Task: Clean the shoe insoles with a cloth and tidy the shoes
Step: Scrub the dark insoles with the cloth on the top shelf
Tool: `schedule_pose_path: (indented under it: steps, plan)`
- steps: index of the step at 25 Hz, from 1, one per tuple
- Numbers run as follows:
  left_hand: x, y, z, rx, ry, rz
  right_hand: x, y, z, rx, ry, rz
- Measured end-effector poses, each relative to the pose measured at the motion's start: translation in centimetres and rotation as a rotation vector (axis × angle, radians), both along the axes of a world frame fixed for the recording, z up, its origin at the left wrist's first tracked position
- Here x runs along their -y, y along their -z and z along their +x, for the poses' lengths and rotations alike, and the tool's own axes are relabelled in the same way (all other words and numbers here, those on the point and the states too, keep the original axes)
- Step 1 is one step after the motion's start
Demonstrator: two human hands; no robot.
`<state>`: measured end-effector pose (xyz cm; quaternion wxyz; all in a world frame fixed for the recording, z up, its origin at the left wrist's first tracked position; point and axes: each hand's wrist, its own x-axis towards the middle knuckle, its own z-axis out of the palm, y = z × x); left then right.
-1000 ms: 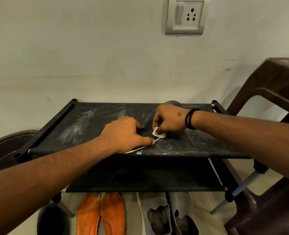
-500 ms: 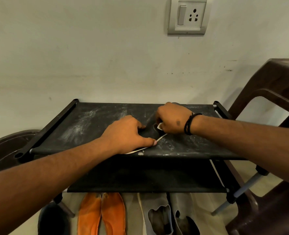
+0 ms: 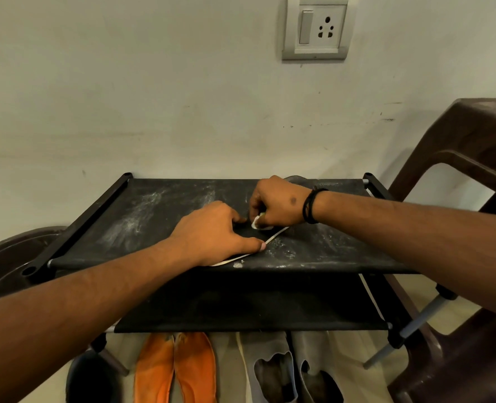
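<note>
1. A person's right hand (image 3: 278, 203), a black band (image 3: 310, 205) at the wrist, curls its fingers around a small white cloth (image 3: 259, 223) and presses it onto a dark insole (image 3: 255, 232) lying on the top shelf (image 3: 328, 245) of a black shoe rack.
2. The left hand (image 3: 211, 232) lies palm down on the near end of the same insole, fingers spread flat and thumb stretched along its pale edge, pinning it to the shelf.
3. The insole runs diagonally across the shelf's middle, its white rim showing between the two hands; most of its surface is hidden under them.
4. The shelf's black fabric is streaked with whitish dust, heaviest to the left of the hands and scattered along the front edge.
5. A second black shelf (image 3: 241, 309) sits below; under it, on the pale floor, lie two orange insoles (image 3: 174, 370) side by side and two worn grey insoles (image 3: 287, 370) with holes.
6. The rack stands against a scuffed off-white wall (image 3: 153, 97) carrying a switch and socket plate (image 3: 316, 29).
7. A brown plastic chair (image 3: 459, 158) stands at the right, and a dark rounded object (image 3: 11, 257) at the left.
</note>
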<state>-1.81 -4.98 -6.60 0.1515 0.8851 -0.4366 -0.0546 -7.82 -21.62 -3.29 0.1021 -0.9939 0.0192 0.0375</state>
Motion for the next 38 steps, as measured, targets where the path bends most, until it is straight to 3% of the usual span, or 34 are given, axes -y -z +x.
schedule_pose_path:
  steps: [2,8,13,18,24,30,35,38]
  plan:
    - [0.1,0.1,0.1,0.001,-0.014,-0.006,-0.6,0.0,-0.5,-0.052,-0.053,0.039]
    - [0.2,-0.3,-0.1,-0.001,0.009,-0.003,2.0,0.1,1.1,0.122,0.177,-0.29]
    - [0.1,0.3,0.2,0.003,-0.016,0.007,-1.5,0.2,-0.3,-0.012,-0.071,-0.069]
    - [0.3,0.0,-0.1,0.017,-0.017,-0.017,1.8,0.3,2.1,0.1,0.174,-0.278]
    - [0.0,0.0,-0.1,0.031,-0.079,0.011,-1.7,0.5,-0.2,-0.003,-0.032,0.007]
    - [0.5,-0.3,-0.2,0.039,-0.083,-0.003,2.1,0.3,2.8,0.119,0.183,-0.179]
    - [0.1,-0.2,-0.3,0.06,-0.084,0.005,-0.8,0.2,0.3,-0.043,-0.02,0.075]
    - [0.3,-0.3,-0.2,0.044,-0.085,0.004,0.9,0.1,0.7,-0.029,0.035,0.099]
